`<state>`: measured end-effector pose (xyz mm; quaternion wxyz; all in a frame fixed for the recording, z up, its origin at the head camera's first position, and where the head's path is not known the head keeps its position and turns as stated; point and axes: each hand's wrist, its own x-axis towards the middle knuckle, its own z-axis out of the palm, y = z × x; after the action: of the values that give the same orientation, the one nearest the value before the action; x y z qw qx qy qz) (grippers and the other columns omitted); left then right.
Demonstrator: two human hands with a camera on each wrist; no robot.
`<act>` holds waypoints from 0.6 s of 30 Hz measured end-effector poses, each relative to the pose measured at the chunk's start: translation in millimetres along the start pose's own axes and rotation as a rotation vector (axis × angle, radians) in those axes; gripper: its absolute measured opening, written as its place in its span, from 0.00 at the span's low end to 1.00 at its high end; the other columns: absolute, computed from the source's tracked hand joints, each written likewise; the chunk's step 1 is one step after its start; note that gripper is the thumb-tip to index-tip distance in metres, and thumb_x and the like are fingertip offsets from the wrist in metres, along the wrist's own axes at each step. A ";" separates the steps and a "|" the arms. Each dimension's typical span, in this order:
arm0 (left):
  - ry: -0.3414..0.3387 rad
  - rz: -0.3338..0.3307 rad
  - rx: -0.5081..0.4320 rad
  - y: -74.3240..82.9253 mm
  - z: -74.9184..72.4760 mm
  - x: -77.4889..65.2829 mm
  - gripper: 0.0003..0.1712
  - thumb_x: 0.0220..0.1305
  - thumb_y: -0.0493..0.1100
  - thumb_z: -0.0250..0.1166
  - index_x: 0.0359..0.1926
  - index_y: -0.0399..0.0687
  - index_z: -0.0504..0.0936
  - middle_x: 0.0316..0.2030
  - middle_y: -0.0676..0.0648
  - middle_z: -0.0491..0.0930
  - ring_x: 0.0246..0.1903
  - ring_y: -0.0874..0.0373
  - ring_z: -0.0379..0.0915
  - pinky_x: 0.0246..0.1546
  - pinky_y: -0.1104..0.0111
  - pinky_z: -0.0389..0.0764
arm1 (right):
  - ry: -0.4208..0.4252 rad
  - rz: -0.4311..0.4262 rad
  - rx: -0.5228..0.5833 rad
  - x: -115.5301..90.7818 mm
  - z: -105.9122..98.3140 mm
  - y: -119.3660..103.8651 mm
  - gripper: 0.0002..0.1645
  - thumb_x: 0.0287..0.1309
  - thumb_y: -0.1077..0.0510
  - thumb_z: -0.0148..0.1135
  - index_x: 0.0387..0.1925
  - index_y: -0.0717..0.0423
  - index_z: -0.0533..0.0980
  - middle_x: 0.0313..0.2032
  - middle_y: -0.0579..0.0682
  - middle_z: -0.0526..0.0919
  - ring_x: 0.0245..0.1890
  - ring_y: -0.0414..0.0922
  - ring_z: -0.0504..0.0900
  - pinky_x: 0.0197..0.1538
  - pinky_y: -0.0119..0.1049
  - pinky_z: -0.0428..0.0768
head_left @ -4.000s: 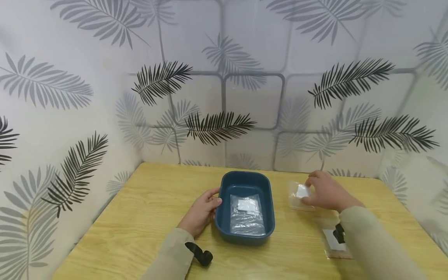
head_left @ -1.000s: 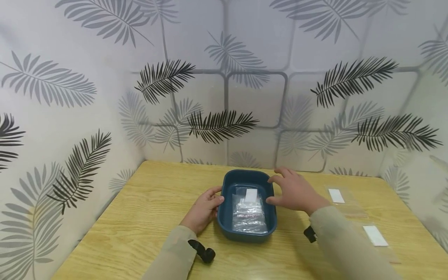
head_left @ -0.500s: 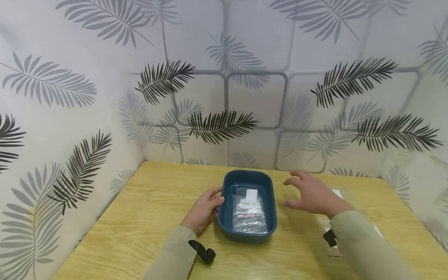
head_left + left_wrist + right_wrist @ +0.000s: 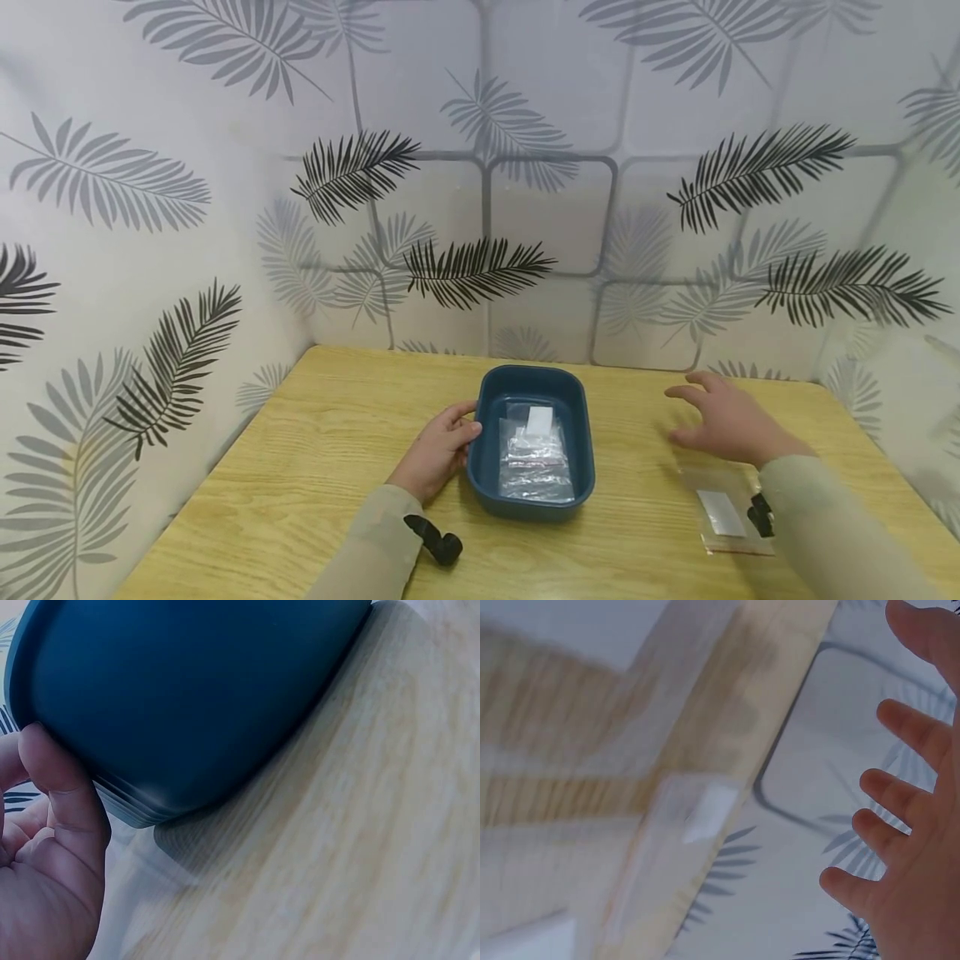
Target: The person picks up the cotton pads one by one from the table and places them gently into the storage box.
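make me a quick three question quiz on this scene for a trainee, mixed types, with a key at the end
1. Multiple choice: what does the left hand have in its grip?
a) a green glass bottle
b) the dark blue tub with rounded corners
c) a white metal spoon

2. True or false: the right hand has its grip closed on something.

3. Fill in the gap: in the head view, the flat clear plastic bag with a white rectangle in it, lying on the yellow wood-grain table, is to the ___ of the tub.

Key: 1. b. 2. False; it holds nothing. 3. right.
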<state>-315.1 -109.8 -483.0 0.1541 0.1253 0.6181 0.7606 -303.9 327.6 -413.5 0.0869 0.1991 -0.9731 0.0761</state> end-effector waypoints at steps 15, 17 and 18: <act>0.005 -0.012 0.004 -3.5 -2.2 1.3 0.31 0.77 0.39 0.56 0.76 0.41 0.60 0.44 0.40 0.73 0.31 0.57 0.72 0.33 0.68 0.79 | -0.099 0.156 -0.018 -24.5 17.1 80.2 0.49 0.51 0.37 0.74 0.65 0.64 0.72 0.60 0.81 0.67 0.57 0.80 0.66 0.52 0.76 0.67; 0.009 -0.013 0.003 -3.1 -2.9 1.2 0.31 0.77 0.40 0.57 0.76 0.42 0.61 0.45 0.40 0.73 0.31 0.57 0.72 0.33 0.68 0.79 | -0.115 0.180 -0.023 -26.6 20.9 86.6 0.49 0.52 0.36 0.72 0.66 0.64 0.72 0.59 0.82 0.67 0.56 0.81 0.66 0.50 0.76 0.67; 0.010 -0.013 0.002 -2.9 -3.2 1.2 0.31 0.77 0.40 0.57 0.76 0.42 0.61 0.45 0.40 0.73 0.31 0.57 0.72 0.33 0.68 0.79 | -0.124 0.193 -0.019 -27.2 22.7 88.7 0.49 0.52 0.37 0.72 0.66 0.64 0.71 0.59 0.82 0.66 0.56 0.82 0.65 0.49 0.77 0.67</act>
<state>-317.2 -111.7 -486.5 0.1560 0.1174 0.6204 0.7596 -318.0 414.4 -451.1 0.0208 0.1078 -0.9920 0.0623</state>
